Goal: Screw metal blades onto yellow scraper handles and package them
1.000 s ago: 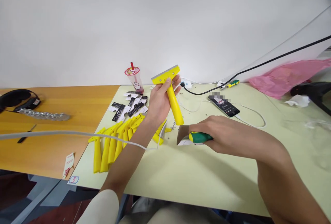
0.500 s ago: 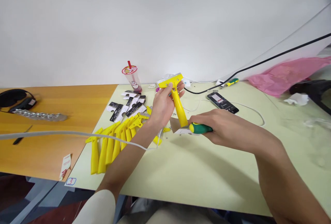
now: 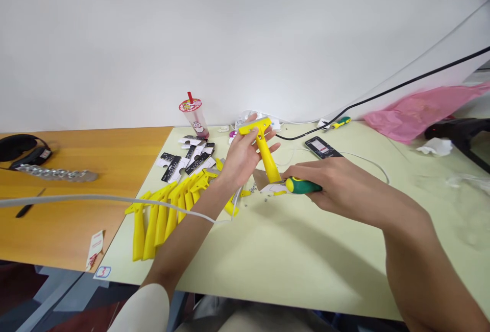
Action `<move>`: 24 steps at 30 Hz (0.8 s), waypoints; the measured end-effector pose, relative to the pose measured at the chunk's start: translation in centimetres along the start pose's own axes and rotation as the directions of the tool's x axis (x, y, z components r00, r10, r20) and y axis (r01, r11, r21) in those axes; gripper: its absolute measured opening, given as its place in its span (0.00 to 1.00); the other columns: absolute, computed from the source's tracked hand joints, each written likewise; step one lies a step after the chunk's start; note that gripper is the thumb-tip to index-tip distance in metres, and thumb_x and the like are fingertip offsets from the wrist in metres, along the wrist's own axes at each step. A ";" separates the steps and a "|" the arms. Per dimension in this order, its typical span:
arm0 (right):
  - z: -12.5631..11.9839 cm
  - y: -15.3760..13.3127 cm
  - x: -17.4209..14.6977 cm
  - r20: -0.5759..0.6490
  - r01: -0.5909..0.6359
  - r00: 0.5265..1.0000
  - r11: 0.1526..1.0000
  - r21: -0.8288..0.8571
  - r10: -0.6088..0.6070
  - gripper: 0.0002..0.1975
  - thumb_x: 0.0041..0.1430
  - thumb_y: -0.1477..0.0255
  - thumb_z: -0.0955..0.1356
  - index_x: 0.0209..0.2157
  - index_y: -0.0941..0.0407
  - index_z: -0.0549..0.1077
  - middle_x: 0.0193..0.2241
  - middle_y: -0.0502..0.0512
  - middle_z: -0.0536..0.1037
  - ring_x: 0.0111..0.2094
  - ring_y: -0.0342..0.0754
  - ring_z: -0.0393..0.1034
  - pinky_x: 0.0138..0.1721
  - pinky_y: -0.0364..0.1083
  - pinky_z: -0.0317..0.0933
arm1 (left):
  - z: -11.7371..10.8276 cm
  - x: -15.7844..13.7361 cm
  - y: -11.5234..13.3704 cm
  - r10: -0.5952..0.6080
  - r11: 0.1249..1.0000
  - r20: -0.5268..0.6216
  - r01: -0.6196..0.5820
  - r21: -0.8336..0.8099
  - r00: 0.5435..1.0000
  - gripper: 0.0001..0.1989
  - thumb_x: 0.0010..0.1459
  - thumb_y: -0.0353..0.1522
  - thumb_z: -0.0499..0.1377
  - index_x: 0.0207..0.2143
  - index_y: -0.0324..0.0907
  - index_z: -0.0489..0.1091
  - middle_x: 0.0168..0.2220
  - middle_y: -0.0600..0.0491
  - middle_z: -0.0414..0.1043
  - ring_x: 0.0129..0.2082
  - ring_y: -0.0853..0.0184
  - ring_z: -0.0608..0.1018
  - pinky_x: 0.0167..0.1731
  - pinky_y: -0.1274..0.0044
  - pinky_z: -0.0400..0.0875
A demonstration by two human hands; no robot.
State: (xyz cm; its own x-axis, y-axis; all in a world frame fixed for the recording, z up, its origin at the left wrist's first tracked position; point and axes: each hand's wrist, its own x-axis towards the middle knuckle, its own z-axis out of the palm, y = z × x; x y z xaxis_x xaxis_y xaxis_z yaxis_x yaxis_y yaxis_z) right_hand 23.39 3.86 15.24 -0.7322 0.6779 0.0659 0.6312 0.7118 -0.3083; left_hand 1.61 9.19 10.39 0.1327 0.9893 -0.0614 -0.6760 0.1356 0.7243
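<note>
My left hand (image 3: 245, 156) holds a yellow scraper (image 3: 268, 158) by its head, thumb in front, other fingers spread behind it. The scraper's wide head points up and its handle slopes down toward my right hand (image 3: 325, 179). My right hand is closed on a screwdriver (image 3: 304, 186) with a green and yellow handle; its tip is not plain to see. A folded brown and white card (image 3: 262, 181) sits by the handle's lower end, at my right fingertips. Several yellow scrapers (image 3: 163, 219) lie in a row left of my left forearm.
Black and white card sleeves (image 3: 187, 161) lie near a drink cup (image 3: 195, 117). Small screws (image 3: 252, 189) are scattered beneath my hands. A phone (image 3: 320, 148), another screwdriver (image 3: 340, 122) and a pink bag (image 3: 417, 112) are to the right. A white cable (image 3: 153, 202) crosses in front.
The scraper's head has dropped slightly and tilted, and my left fingers have spread wider. My right hand with the screwdriver has shifted slightly right, covering part of the phone.
</note>
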 end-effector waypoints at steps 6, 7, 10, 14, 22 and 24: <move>0.4 -1.0 -0.5 -0.040 -0.012 0.999 0.987 -0.162 0.006 0.20 0.55 0.87 0.62 0.41 0.52 0.75 0.31 0.49 0.78 0.27 0.46 0.68 0.30 0.48 0.46 | -0.8 0.3 0.4 0.006 0.994 0.142 -0.022 0.108 0.990 0.29 0.68 0.34 0.69 0.69 0.53 0.70 0.61 0.44 0.82 0.67 0.52 0.80 0.69 0.54 0.71; 0.5 -1.2 -0.5 -0.060 -0.010 0.998 0.980 -0.200 -0.002 0.22 0.54 0.88 0.62 0.44 0.52 0.76 0.32 0.49 0.80 0.26 0.46 0.68 0.29 0.48 0.44 | -0.9 0.3 0.6 0.011 0.990 0.163 -0.034 0.137 0.986 0.29 0.67 0.35 0.71 0.68 0.52 0.71 0.60 0.43 0.83 0.67 0.51 0.80 0.69 0.54 0.71; 0.8 -1.8 -0.5 -0.143 0.011 0.988 0.953 -0.303 -0.057 0.28 0.53 0.89 0.61 0.51 0.54 0.76 0.36 0.52 0.84 0.23 0.45 0.67 0.26 0.48 0.42 | -1.0 0.2 1.5 0.039 0.968 0.213 -0.090 0.236 0.976 0.30 0.63 0.39 0.75 0.65 0.49 0.74 0.59 0.41 0.84 0.65 0.49 0.82 0.68 0.55 0.71; 1.1 -2.1 0.0 -0.257 -0.001 0.960 0.917 -0.398 -0.111 0.23 0.54 0.89 0.61 0.44 0.55 0.77 0.38 0.53 0.87 0.22 0.45 0.69 0.24 0.49 0.43 | -1.0 -0.5 3.0 0.116 0.895 0.227 -0.200 0.398 0.967 0.25 0.59 0.43 0.77 0.54 0.43 0.79 0.54 0.41 0.85 0.58 0.48 0.86 0.60 0.61 0.78; 2.0 -1.8 0.9 -0.517 -0.019 0.818 0.887 -0.461 -0.251 0.22 0.58 0.91 0.60 0.42 0.57 0.78 0.49 0.55 0.90 0.30 0.46 0.82 0.23 0.46 0.56 | -1.0 -1.9 5.2 0.246 0.552 0.200 -0.307 0.776 0.948 0.16 0.60 0.46 0.75 0.38 0.42 0.82 0.41 0.48 0.86 0.46 0.54 0.85 0.48 0.69 0.77; 2.2 -1.9 1.1 -0.549 -0.022 0.792 0.886 -0.464 -0.268 0.23 0.58 0.92 0.60 0.42 0.56 0.78 0.52 0.55 0.89 0.36 0.48 0.86 0.25 0.46 0.61 | -1.0 -1.9 5.2 0.284 0.532 0.218 -0.343 0.774 0.933 0.14 0.60 0.44 0.75 0.39 0.43 0.85 0.48 0.46 0.86 0.54 0.51 0.84 0.56 0.67 0.75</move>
State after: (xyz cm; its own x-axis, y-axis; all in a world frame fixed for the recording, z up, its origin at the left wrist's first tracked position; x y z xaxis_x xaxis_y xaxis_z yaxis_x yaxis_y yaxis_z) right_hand 20.85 2.87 13.77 -0.6084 0.4474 0.6555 0.6938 0.7008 0.1657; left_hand -2.88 8.05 13.54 0.0900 0.9501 0.2987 0.1559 -0.3097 0.9380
